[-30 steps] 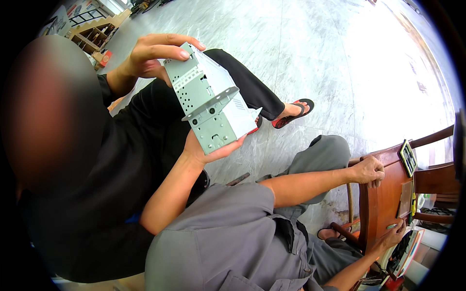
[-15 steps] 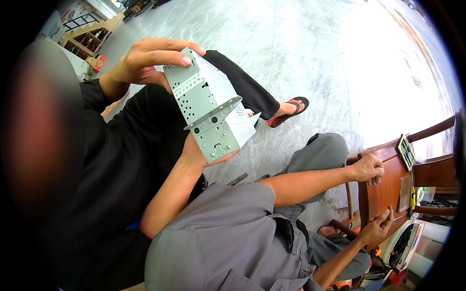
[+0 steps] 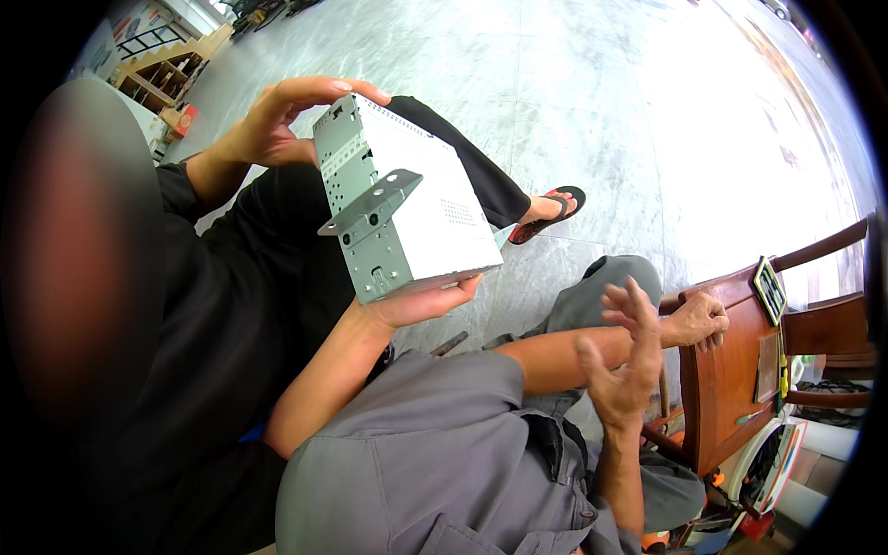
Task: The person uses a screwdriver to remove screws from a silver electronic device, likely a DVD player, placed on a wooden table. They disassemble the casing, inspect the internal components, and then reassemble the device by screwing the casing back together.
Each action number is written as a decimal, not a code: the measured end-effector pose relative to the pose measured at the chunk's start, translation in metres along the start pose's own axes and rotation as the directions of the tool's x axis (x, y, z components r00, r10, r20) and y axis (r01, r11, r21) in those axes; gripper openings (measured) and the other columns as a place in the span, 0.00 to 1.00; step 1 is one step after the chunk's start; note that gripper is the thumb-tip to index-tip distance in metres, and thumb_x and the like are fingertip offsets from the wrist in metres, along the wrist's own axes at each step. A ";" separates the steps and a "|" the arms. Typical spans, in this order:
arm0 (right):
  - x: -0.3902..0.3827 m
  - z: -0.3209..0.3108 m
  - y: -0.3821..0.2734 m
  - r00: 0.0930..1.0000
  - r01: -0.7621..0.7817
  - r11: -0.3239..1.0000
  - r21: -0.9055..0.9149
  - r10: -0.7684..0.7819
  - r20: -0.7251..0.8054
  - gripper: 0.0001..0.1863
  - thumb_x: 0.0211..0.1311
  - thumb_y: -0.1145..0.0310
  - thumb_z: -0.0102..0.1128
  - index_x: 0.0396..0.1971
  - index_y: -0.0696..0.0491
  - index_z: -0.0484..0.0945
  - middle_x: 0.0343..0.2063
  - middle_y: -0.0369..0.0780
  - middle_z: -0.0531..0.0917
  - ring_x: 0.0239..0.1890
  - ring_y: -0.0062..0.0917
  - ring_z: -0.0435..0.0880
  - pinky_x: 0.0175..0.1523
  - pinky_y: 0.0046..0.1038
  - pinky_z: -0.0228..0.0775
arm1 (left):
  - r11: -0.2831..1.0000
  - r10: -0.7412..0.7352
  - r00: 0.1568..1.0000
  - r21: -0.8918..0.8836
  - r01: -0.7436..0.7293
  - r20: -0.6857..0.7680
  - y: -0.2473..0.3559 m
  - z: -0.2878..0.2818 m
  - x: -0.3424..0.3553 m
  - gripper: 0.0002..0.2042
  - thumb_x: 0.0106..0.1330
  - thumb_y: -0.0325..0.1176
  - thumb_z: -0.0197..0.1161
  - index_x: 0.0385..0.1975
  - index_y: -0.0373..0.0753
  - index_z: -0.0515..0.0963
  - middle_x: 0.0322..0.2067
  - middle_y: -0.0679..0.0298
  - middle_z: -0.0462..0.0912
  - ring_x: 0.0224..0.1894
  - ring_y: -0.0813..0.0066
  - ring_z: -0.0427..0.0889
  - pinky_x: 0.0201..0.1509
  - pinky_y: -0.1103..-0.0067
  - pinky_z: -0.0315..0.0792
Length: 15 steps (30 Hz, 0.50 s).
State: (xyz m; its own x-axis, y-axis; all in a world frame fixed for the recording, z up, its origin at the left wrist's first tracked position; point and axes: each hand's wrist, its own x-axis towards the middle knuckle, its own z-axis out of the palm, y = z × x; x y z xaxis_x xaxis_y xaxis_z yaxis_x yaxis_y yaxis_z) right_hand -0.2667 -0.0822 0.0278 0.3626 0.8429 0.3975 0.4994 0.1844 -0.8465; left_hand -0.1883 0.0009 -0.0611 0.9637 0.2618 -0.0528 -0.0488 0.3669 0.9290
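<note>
My left hand (image 3: 698,322) rests with curled fingers at the near edge of a brown wooden chair (image 3: 715,398). My right hand (image 3: 622,363) is raised beside my left forearm, open and empty, its fingers spread. To the left, a co-worker in black clothes holds a metal electronic box (image 3: 430,203) with one hand (image 3: 277,125) at its upper side and the other (image 3: 412,305) under its lower end. The box has a perforated end and a protruding bracket (image 3: 393,190). A dark, light-rimmed flat item (image 3: 770,289) and a clear rectangular piece (image 3: 768,370) lie on the chair.
Pale tiled floor (image 3: 592,111) stretches ahead, with the co-worker's sandalled foot (image 3: 546,213) on it. Shelving (image 3: 148,88) stands at the far left. Another chair part (image 3: 823,333) and assorted items (image 3: 772,472) are at the right.
My right hand has risen leftward from the chair and opened out. The co-worker has tilted the metal box, showing more of its white face. My left hand stays put.
</note>
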 end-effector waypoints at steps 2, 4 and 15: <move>0.015 0.021 -0.013 0.993 0.101 0.994 0.032 -0.103 0.054 0.49 0.42 0.77 0.81 0.69 0.58 0.67 0.59 0.49 0.80 0.60 0.39 0.80 0.62 0.38 0.75 | 0.997 0.013 1.000 0.072 -0.012 -0.012 0.024 -0.034 -0.041 0.10 0.72 0.33 0.62 0.42 0.32 0.78 0.37 0.51 0.85 0.36 0.66 0.86 0.39 0.74 0.82; 0.026 0.032 -0.012 0.980 0.187 0.982 -0.039 -0.183 0.077 0.52 0.39 0.75 0.83 0.70 0.58 0.66 0.62 0.50 0.77 0.64 0.42 0.77 0.64 0.39 0.74 | 0.987 0.063 0.997 0.142 -0.069 0.048 0.048 -0.066 -0.067 0.10 0.71 0.34 0.63 0.44 0.32 0.78 0.39 0.50 0.84 0.38 0.64 0.86 0.40 0.73 0.82; 0.060 0.074 -0.050 0.928 0.329 0.944 0.035 -0.330 0.173 0.59 0.34 0.71 0.86 0.72 0.57 0.63 0.69 0.50 0.71 0.70 0.45 0.71 0.71 0.44 0.65 | 0.565 0.248 0.943 0.758 -0.325 0.220 0.216 -0.223 -0.263 0.15 0.69 0.34 0.67 0.52 0.36 0.77 0.50 0.42 0.80 0.48 0.54 0.84 0.49 0.70 0.81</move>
State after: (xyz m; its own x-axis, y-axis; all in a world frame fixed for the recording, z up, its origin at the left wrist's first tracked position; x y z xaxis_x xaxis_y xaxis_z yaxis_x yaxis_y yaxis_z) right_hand -0.3284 -0.0038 0.0677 0.0352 0.8087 0.5872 0.5629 0.4695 -0.6803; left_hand -0.5111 0.2101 0.0720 0.9548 0.1417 0.2614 -0.1422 -0.5545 0.8200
